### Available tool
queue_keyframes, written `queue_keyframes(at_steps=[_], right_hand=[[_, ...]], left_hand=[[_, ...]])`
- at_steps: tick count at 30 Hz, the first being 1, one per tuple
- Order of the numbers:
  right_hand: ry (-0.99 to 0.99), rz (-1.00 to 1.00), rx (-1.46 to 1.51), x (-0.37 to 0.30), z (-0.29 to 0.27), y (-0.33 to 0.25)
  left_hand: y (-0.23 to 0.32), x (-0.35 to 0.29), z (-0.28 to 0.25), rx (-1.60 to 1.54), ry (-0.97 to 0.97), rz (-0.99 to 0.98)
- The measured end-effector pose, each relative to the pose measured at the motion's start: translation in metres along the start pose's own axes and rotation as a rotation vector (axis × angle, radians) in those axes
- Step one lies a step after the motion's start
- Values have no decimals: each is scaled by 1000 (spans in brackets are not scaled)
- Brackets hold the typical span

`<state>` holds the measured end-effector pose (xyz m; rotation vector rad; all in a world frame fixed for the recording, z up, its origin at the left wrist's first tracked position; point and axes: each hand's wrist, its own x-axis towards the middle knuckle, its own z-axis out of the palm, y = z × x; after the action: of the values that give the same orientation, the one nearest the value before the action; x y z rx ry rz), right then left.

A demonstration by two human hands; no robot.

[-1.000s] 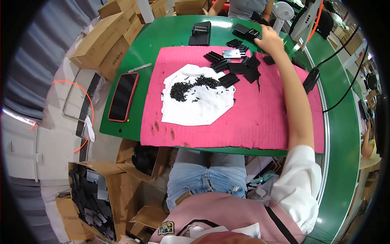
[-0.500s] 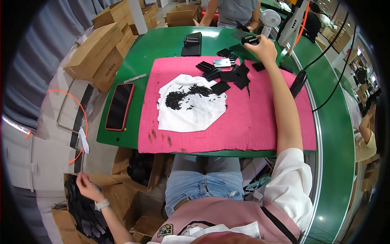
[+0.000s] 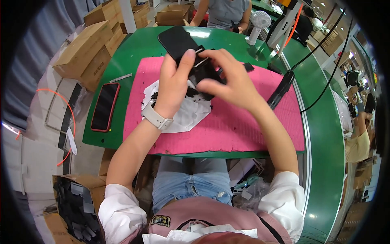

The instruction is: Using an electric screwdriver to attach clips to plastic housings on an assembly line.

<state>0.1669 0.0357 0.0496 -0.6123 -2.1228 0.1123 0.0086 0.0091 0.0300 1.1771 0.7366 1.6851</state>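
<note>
My left hand [image 3: 175, 83], with a pale watch on its wrist, grips a flat black plastic plate [image 3: 177, 42] with rounded corners that sticks up past the thumb. My right hand [image 3: 233, 83] closes thumb and fingers around a black blocky part [image 3: 205, 75] with pale metallic strips. The two black parts meet between my hands; whether they are joined I cannot tell. Beneath lies a white cloth [image 3: 189, 116] with small black pieces, partly hidden by my left hand and wrist. My hands also cover much of the far part of the pink mat [image 3: 243, 132].
A red-edged phone [image 3: 105, 107] and a small metal strip [image 3: 121, 78] lie to the left on the green table [image 3: 140, 40]. On the right rests a black corded handheld tool [image 3: 281, 90]. A white fan [image 3: 260, 22] stands near a person opposite. Lower left, a carton [image 3: 95, 187] holds black parts.
My left hand has risen from beside the lower-left carton to above the mat. The right hand has come back leftward from the far right. The plate and block at the table's back have left their place.
</note>
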Motion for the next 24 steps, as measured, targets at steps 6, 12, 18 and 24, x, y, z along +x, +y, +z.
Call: queue_keyframes(at_steps=[6, 12, 18, 24], right_hand=[[-199, 73, -298, -32, -26, 112], [-458, 81, -203, -33, -23, 121], [-302, 385, -152, -37, -29, 128], [-188, 92, 217, -24, -30, 53]], left_hand=[[-21, 11, -26, 157, -168, -181], [-23, 0, -33, 11, -284, -340], [-26, -3, -30, 9, -269, -373], [-26, -5, -32, 74, -224, -391]])
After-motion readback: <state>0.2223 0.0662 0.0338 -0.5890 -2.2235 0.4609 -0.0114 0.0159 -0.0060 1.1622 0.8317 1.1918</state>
